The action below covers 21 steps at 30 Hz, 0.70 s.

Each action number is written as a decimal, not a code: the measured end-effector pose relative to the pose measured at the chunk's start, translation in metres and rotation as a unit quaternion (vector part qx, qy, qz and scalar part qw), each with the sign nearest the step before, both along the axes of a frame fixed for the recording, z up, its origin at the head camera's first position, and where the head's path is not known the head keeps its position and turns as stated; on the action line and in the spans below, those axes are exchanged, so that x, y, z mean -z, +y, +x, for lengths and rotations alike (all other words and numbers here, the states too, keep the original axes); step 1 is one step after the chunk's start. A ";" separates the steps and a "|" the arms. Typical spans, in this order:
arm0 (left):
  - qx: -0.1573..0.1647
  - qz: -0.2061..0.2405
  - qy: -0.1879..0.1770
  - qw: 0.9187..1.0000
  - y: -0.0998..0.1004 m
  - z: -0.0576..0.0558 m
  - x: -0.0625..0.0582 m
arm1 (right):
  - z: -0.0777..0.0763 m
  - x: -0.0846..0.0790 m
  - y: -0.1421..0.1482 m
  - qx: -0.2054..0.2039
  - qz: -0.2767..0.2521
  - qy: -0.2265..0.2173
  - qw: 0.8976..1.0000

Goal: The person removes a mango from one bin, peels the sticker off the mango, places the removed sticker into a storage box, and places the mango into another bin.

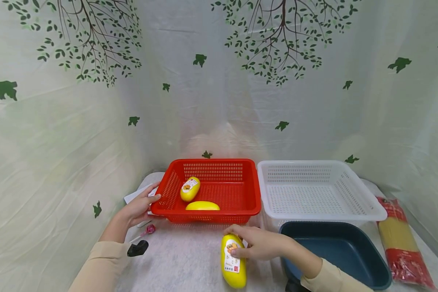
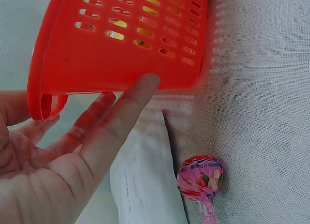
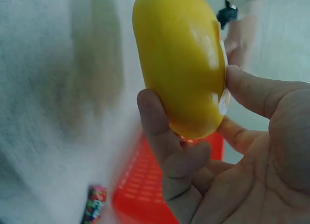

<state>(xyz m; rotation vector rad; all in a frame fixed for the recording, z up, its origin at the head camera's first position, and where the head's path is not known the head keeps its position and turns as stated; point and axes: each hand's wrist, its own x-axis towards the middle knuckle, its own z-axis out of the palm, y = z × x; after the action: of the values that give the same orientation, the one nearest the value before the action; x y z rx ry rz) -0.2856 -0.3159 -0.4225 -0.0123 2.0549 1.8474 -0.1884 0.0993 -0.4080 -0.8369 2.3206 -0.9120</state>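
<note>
My right hand (image 1: 260, 242) grips a smooth yellow oblong piece (image 1: 236, 275) with a white printed label, just in front of the red basket. In the right wrist view, the fingers and thumb (image 3: 249, 91) hold the yellow piece (image 3: 177, 54) around its lower end. My left hand (image 1: 139, 206) holds the left rim of the red plastic basket (image 1: 248, 211), its fingers (image 2: 116, 117) reaching along the outside wall. Inside that basket lie a labelled yellow piece (image 1: 191, 194) and another yellow piece (image 1: 202, 206), partly hidden by the front rim.
Right of the red basket stands a white basket (image 1: 321, 217), with a dark blue pan (image 1: 336, 259) before it. A red-and-yellow bag (image 1: 401, 239) lies at the far right. Near my left forearm are a lollipop (image 1: 150, 229) and a white packet (image 2: 140, 180).
</note>
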 end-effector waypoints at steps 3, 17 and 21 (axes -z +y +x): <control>-0.001 0.000 -0.001 1.000 0.000 0.000 0.000 | 0.001 0.005 -0.004 0.005 0.009 -0.006 1.000; 0.000 -0.002 -0.001 1.000 -0.003 -0.001 0.001 | -0.002 0.022 -0.018 0.024 0.044 -0.042 0.998; 0.000 -0.001 -0.001 1.000 -0.004 -0.002 0.002 | -0.003 0.023 -0.020 0.031 0.046 -0.049 0.997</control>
<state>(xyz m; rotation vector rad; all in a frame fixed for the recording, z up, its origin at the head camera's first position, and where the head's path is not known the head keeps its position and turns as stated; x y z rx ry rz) -0.2877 -0.3194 -0.4241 -0.0159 2.0554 1.8439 -0.1918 0.0793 -0.4305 -0.6700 2.2951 -0.8455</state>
